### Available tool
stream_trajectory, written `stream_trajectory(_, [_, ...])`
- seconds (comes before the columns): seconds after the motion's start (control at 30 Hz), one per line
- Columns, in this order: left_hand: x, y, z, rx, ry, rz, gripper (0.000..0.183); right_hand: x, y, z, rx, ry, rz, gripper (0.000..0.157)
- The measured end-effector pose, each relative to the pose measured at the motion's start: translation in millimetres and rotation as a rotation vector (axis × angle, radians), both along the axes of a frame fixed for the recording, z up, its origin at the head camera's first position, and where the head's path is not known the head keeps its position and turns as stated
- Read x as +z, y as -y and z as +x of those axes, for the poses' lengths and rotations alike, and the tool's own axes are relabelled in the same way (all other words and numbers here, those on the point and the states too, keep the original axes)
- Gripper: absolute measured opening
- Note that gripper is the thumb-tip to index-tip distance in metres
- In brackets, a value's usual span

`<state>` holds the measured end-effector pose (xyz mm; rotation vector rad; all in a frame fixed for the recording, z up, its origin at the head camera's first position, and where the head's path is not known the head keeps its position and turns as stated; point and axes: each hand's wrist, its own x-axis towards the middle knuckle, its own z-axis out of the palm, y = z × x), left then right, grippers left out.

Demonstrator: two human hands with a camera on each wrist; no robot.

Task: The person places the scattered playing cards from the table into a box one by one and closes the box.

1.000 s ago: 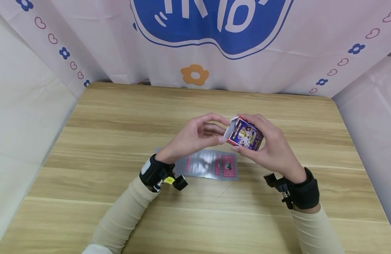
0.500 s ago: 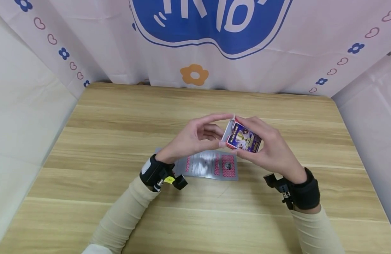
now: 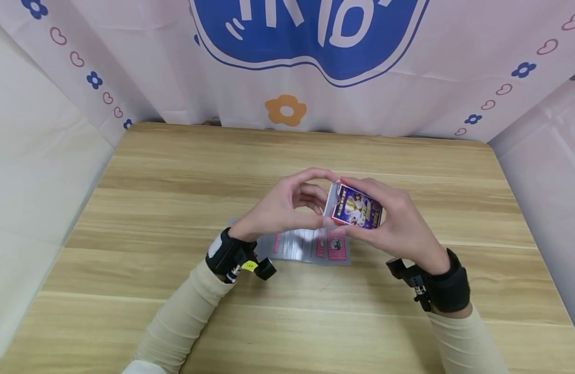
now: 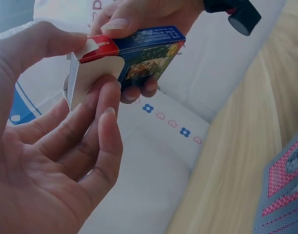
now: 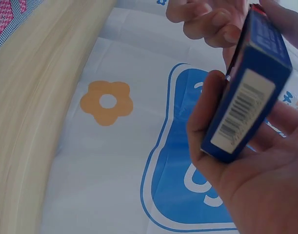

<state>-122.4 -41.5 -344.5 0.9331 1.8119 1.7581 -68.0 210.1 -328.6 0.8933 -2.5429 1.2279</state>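
A small playing-card box [image 3: 358, 209] is raised above the table, tilted, its printed face with a gold trophy upward in the head view. My right hand [image 3: 395, 215] grips it by its long edges, thumb on the near side. At the box's left, white end, my left hand [image 3: 292, 205] pinches between thumb and fingers. The left wrist view shows the left thumb on a white tab by the red edge of the box [image 4: 153, 53], with fingertips against a white cardboard part underneath. A barcode marks the other end of the box [image 5: 244, 112] in the right wrist view.
Beneath the hands, a grey sheet [image 3: 336, 246] with red card-back patterns lies on the wooden table [image 3: 287, 317]; the left forearm and hand partly cover it. A printed white curtain [image 3: 385, 109] hangs along the back edge.
The box has come slightly down and to the left with the right hand. The left index finger first stretched along the box's white end, then bent back; the flap there now looks straighter.
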Motion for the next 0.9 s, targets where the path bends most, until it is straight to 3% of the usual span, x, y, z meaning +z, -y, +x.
stream_trajectory(0.37, [1.0, -5.5, 2.3, -0.009, 0.239, -0.031, 0.069, -3.1, 0.0, 0.7, -0.045, -0.007, 0.008, 0.077])
stream_trajectory(0.63, [-0.6, -8.8, 2.6, 0.013, 0.267, -0.021, 0.068, -5.8, 1.8, -3.6, -0.076, -0.045, 0.080, 0.069])
stream_trajectory(0.9, [-4.7, -17.6, 3.6, 0.063, 0.306, -0.039, 0.062, -7.2, -3.9, -7.1, -0.120, -0.118, 0.084, 0.068])
